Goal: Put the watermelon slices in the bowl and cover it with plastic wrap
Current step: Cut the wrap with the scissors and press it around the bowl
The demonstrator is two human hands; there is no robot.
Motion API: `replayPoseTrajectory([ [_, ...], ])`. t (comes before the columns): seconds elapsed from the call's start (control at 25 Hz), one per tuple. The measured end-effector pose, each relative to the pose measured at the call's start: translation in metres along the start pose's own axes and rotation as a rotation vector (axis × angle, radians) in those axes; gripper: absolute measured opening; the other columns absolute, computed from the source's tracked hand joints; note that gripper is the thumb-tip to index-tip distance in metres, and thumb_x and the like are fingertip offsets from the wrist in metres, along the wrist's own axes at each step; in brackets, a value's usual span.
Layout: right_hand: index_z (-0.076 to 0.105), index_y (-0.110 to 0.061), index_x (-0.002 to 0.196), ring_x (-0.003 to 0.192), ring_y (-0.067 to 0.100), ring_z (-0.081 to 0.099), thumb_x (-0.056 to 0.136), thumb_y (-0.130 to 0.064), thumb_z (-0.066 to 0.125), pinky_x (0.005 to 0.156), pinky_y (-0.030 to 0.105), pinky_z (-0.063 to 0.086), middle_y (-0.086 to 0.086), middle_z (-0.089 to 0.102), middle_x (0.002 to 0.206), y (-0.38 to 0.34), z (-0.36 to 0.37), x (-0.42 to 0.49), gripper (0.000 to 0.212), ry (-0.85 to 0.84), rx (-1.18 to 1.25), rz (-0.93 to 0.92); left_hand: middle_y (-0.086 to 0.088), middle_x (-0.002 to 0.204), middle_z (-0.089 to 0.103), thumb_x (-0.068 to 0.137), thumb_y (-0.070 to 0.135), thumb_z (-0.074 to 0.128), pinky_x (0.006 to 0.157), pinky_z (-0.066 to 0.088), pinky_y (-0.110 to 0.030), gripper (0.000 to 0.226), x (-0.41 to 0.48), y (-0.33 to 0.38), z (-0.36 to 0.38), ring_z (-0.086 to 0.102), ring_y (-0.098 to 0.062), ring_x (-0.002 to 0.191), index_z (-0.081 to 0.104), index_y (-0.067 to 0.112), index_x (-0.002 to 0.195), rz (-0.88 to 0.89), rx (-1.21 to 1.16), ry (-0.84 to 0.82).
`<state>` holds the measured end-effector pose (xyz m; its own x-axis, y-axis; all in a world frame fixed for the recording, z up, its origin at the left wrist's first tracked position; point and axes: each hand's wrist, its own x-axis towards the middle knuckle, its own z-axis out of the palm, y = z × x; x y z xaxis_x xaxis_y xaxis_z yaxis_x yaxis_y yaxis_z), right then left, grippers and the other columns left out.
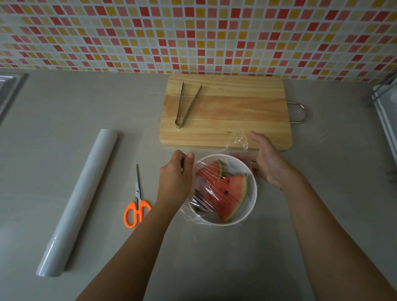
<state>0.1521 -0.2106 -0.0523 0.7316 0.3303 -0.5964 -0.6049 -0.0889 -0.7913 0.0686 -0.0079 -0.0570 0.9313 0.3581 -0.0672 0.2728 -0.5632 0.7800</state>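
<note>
Red watermelon slices [231, 191] sit in round white bowl [252, 195]. Left hand [174, 177] pinches clear plastic wrap [204, 200] taut; right hand [266, 160], fingers loosely spread, presses far-right edge to seal.

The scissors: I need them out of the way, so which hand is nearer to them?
Left. The left hand is at the bowl's left rim, just right of the scissors. The right hand is beyond the bowl, on its far-right side.
</note>
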Motion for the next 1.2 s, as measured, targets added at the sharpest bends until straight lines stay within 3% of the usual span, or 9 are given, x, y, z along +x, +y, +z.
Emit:
replayPoseTrajectory([
  [0.08,0.038,-0.03,0.1,0.071,0.017,0.063,0.076,-0.044,0.059,0.063,0.03,0.046,0.016,0.06,0.113,0.0,-0.006,-0.01,0.035,-0.093,0.12,-0.038,0.007,0.06,0.048,0.098,0.032,0.043,0.048,0.034,-0.013,0.031,0.0,0.0,0.0,0.043,-0.004,0.054,0.047,0.009,0.078,0.002,0.003,0.001],
  [0.2,0.044,-0.033,0.092,0.069,0.016,0.054,0.076,-0.029,0.06,0.06,0.031,0.036,0.012,0.065,0.102,-0.001,-0.014,-0.024,0.023,-0.214,0.275,-0.037,0.005,0.06,0.048,0.098,0.033,0.043,0.05,0.034,-0.018,0.034,0.0,-0.001,0.0,0.044,-0.007,0.054,0.05,0.005,0.08,0.0,-0.003,0.0],
  [0.4,0.072,-0.033,0.09,0.084,0.013,0.061,0.069,-0.048,0.066,0.073,0.033,0.042,-0.005,0.068,0.097,-0.013,-0.005,-0.025,0.027,-0.332,-0.124,-0.034,0.003,0.062,0.05,0.099,0.033,0.043,0.053,0.038,-0.027,0.035,0.0,-0.001,0.001,0.046,-0.01,0.055,0.053,0.003,0.083,0.008,-0.01,-0.002],
  [0.48,0.073,-0.033,0.093,0.093,0.011,0.063,0.077,-0.049,0.059,0.087,0.034,0.042,-0.01,0.071,0.098,-0.018,0.004,-0.019,0.027,-0.299,-0.297,-0.06,0.002,0.062,0.051,0.098,0.033,0.043,0.053,0.038,-0.026,0.035,0.0,-0.001,0.001,0.046,-0.01,0.055,0.053,0.003,0.083,0.01,-0.009,-0.003],
  [0.56,0.072,-0.029,0.094,0.093,0.015,0.064,0.078,-0.054,0.057,0.089,0.036,0.042,-0.005,0.071,0.098,-0.018,0.011,-0.014,0.033,-0.209,-0.354,-0.097,0.001,0.063,0.051,0.098,0.033,0.043,0.053,0.038,-0.025,0.035,0.0,0.0,0.0,0.046,-0.009,0.056,0.053,0.003,0.083,0.008,-0.007,-0.004],
  [0.68,0.072,-0.027,0.093,0.089,0.012,0.067,0.075,-0.054,0.055,0.081,0.032,0.048,-0.004,0.072,0.097,-0.005,0.02,-0.011,0.036,-0.087,-0.157,-0.158,0.002,0.061,0.05,0.098,0.033,0.044,0.053,0.037,-0.021,0.034,-0.001,0.0,0.0,0.046,-0.009,0.055,0.052,0.004,0.082,0.01,-0.011,0.015],
  [0.88,0.07,-0.036,0.098,0.113,0.021,0.059,0.069,-0.075,0.049,0.106,0.049,0.039,0.0,0.067,0.116,0.014,0.034,-0.01,0.053,0.065,-0.102,-0.248,0.006,0.056,0.045,0.098,0.029,0.047,0.048,0.033,-0.01,0.032,-0.001,-0.001,0.0,0.042,-0.005,0.052,0.046,0.008,0.074,-0.012,-0.05,0.031],
  [1.08,0.064,-0.036,0.103,0.101,0.015,0.066,0.068,-0.083,0.037,0.086,0.038,0.052,-0.006,0.061,0.12,0.015,0.037,-0.015,0.065,0.004,0.008,-0.128,0.003,0.064,0.051,0.097,0.033,0.047,0.052,0.035,-0.014,0.033,0.002,-0.003,0.003,0.046,-0.007,0.059,0.051,0.009,0.074,-0.2,-0.17,0.016],
  [1.2,0.062,-0.033,0.103,0.1,0.015,0.064,0.074,-0.076,0.03,0.089,0.039,0.051,-0.007,0.061,0.118,0.017,0.04,-0.018,0.061,0.048,0.038,-0.143,0.002,0.063,0.05,0.095,0.033,0.049,0.055,0.038,-0.026,0.035,0.003,-0.004,0.005,0.046,-0.012,0.06,0.048,0.014,0.067,-0.297,-0.29,0.001],
])
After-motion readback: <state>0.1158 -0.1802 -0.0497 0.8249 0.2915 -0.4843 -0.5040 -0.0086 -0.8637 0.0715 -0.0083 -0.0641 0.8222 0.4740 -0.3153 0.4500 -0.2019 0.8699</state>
